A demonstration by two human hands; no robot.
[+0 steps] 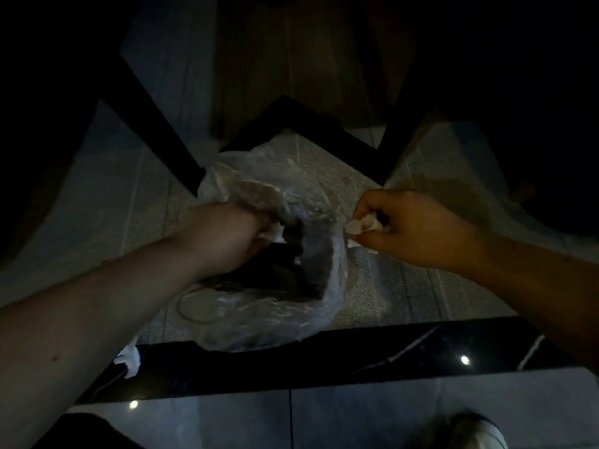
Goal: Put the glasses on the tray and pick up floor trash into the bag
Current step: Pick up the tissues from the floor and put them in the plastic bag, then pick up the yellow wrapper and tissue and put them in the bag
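Observation:
A clear plastic bag (291, 306) lies open on the floor in the middle of the dim view, with dark items inside it. My left hand (227, 234) reaches into the bag's mouth, fingers closed on a white crumpled tissue (274, 233). My right hand (411, 228) hovers just right of the bag, pinching another white crumpled tissue (359, 226). A further white scrap (129, 359) lies on the floor at the lower left, partly behind my left forearm. No glasses or tray are visible.
Black metal table legs (155, 124) and a black frame (324, 123) stand behind the bag, under a wooden surface (308, 59). A glossy black floor strip (356, 358) crosses in front. A white shoe (476, 432) shows at the bottom right.

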